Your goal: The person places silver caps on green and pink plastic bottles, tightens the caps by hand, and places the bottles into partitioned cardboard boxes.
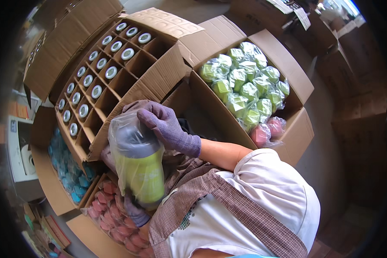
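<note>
A yellow-green bottle (147, 178) with a grey lid stands tilted in a clear plastic bag (124, 137) in front of my body. My right hand (170, 129), in a purple knit glove, is closed at the top of the bag beside the lid, its fingers curled inward. My left hand (135, 213), gloved the same way, is at the lower end of the bottle and holds it; most of its fingers are hidden behind it. Right behind the bottle is a divided cardboard box (137, 92) with several white ring-shaped tops in its cells; the cells along its near right side hold none.
At the right, an open carton (299, 124) holds bagged green pieces (249, 90) and a few bagged pink ones (260, 134). Bagged red pieces (112, 210) lie in a carton at lower left, bagged blue ones (66, 167) beyond. Raised flaps (219, 34) edge the boxes.
</note>
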`<state>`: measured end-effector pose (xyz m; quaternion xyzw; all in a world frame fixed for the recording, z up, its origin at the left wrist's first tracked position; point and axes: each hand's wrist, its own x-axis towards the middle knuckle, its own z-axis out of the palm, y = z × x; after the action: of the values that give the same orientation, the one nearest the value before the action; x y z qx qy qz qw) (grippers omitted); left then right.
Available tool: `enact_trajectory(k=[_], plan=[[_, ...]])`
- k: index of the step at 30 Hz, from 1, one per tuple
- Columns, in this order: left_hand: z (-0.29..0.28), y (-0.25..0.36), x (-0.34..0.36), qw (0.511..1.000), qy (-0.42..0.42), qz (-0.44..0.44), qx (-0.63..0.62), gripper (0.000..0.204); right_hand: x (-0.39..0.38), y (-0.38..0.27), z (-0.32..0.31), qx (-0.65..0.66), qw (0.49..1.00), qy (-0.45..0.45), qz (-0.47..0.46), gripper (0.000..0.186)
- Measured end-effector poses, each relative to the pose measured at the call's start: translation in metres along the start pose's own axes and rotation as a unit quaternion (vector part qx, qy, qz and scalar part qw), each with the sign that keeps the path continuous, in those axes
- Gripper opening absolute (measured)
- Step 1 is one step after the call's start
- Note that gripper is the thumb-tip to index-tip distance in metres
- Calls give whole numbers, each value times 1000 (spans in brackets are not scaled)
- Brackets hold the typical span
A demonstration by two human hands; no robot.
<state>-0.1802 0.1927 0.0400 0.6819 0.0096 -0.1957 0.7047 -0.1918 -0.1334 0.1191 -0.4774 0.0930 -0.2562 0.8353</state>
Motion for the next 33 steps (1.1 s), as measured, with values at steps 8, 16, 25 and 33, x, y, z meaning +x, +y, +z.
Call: enact_trajectory(k=[8, 16, 25, 33], plan=[[18, -3, 24, 976, -91, 90, 179, 51, 0, 5, -69, 6, 989, 131, 71, 25], [11, -21, 25, 985, -76, 91, 122, 45, 1, 15, -75, 29, 983, 146, 108, 28], [47, 16, 23, 997, -72, -20, 26, 12, 1, 24, -97, 188, 961, 124, 162, 19], [31, 1, 11, 991, -28, -40, -129, 15, 34, 12, -88, 111, 970, 92, 193, 28]])
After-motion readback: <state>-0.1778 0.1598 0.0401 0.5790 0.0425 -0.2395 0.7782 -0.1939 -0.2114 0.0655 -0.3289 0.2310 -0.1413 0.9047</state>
